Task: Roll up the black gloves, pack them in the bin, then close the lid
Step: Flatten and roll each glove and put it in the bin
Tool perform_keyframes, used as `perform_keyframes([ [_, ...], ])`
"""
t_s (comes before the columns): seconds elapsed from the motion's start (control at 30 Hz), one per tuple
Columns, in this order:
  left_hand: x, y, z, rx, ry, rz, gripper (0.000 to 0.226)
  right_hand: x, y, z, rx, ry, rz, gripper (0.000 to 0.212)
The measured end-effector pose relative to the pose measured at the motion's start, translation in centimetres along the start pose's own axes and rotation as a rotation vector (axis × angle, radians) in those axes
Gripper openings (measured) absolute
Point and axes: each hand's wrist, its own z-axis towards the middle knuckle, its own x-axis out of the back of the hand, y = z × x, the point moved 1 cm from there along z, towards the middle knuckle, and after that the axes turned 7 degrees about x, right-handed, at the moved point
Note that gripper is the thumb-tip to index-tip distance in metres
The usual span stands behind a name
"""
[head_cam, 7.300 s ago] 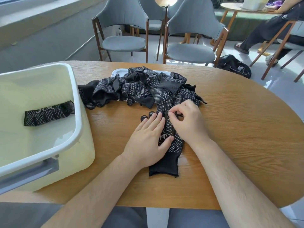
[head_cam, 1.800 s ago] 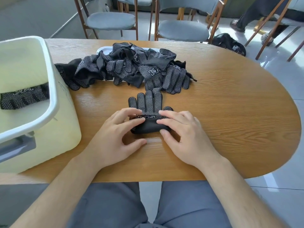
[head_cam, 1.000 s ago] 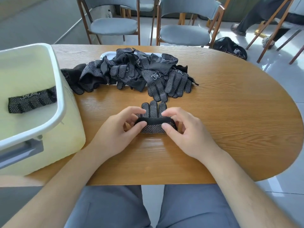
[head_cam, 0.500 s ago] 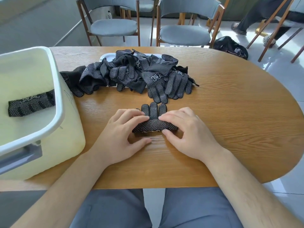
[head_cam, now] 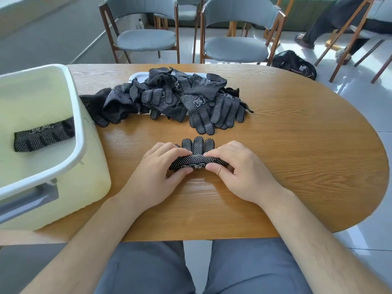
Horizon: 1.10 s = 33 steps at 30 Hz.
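A black dotted glove (head_cam: 198, 161) lies partly rolled on the wooden table (head_cam: 297, 158), its three fingertips sticking out beyond the roll. My left hand (head_cam: 158, 175) grips the roll's left end, fingers on top and thumb at the near side. My right hand (head_cam: 239, 172) grips the right end the same way. A pile of loose black gloves (head_cam: 169, 98) lies farther back, partly covering the white lid (head_cam: 135, 76). The pale yellow bin (head_cam: 42, 145) stands open at the left with one rolled glove (head_cam: 43, 134) inside.
Two grey chairs (head_cam: 146, 37) stand beyond the table's far edge. A black bag (head_cam: 294, 63) lies on the floor at the right, near a seated person's legs (head_cam: 326, 20). The table's rounded edge curves off to the right.
The roll has grown toward the glove's fingertips, so less of the fingers shows. Both hands have shifted from pressing flat on it to gripping it, thumbs at the near side.
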Motion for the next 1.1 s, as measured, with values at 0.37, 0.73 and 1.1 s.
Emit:
perform_keyframes([
  [0.37, 0.8, -0.2, 3.7, 0.009, 0.032, 0.091, 0.033, 0.2, 1.3, 3.8, -0.223, -0.078, -0.009, 0.027],
  [0.73, -0.8, -0.9, 2.0, -0.046, 0.091, 0.133, 0.053, -0.4, 1.7, 3.0, -0.273, 0.054, -0.01, 0.034],
  [1.1, -0.8, -0.3, 1.8, -0.085, 0.156, 0.139, 0.044, -0.6, -1.0, 3.4, -0.351, 0.089, 0.129, 0.027],
])
